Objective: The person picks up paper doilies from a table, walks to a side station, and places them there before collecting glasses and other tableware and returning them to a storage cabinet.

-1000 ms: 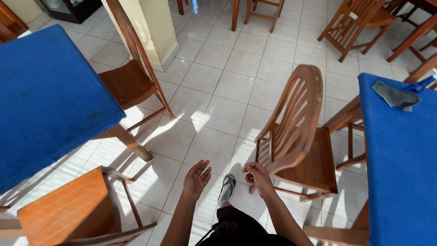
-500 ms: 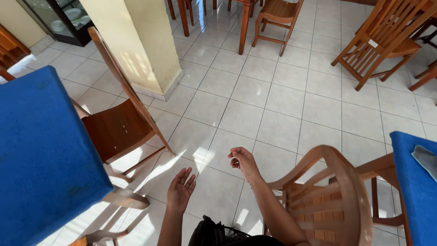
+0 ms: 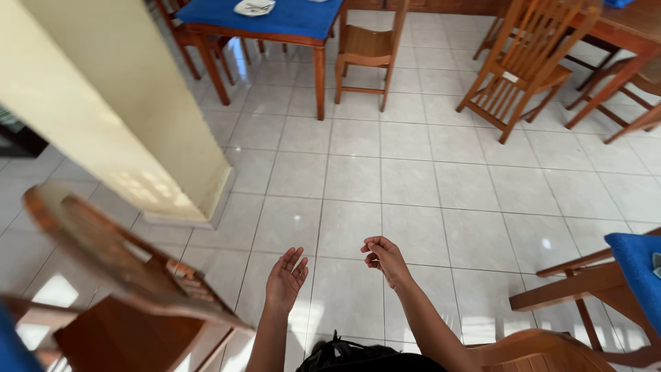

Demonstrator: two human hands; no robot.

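With the left hand (image 3: 286, 277) held open and the right hand (image 3: 385, 257) loosely curled, both empty, the stiff, fairly heavy wooden chair (image 3: 124, 275) at lower left is best gripped by its curved top rail.

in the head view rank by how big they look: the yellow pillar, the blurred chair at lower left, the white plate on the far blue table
1. yellow pillar
2. blurred chair, enlarged by nearness
3. white plate
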